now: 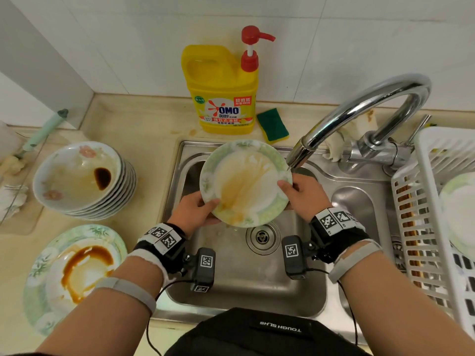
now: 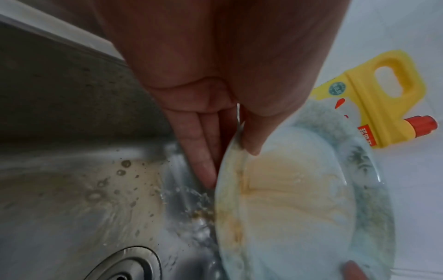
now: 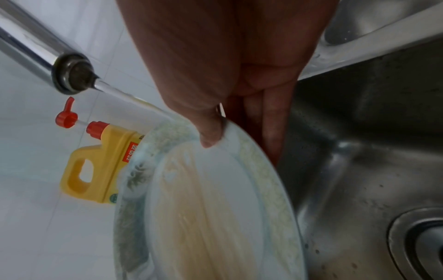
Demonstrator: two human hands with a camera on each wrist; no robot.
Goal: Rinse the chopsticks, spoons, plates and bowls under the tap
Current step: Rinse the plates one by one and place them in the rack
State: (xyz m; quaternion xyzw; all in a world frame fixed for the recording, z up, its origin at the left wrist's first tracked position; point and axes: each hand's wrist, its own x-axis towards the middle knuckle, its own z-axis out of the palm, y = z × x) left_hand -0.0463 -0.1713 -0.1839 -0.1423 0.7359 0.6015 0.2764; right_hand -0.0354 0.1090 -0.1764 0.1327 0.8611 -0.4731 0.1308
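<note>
We see a white plate (image 1: pixel 245 182) with a pale green leafy rim and orange-brown streaks. At ten o'clock of it, stacked white bowls (image 1: pixel 84 179) carry pink flowers and a dark brown pool. At twelve o'clock stands a yellow, red-capped bottle (image 1: pixel 222 89) beside a green-and-yellow sponge (image 1: pixel 273 126).

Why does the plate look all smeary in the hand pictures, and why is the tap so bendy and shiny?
Left wrist view: the plate is close and blurred, its pattern soft. Right wrist view: the same blur; the right hand is dim against pale tiles. Head view: the wide lens bows the tap, and glare streaks its chrome; the plate is sharper there.
</note>
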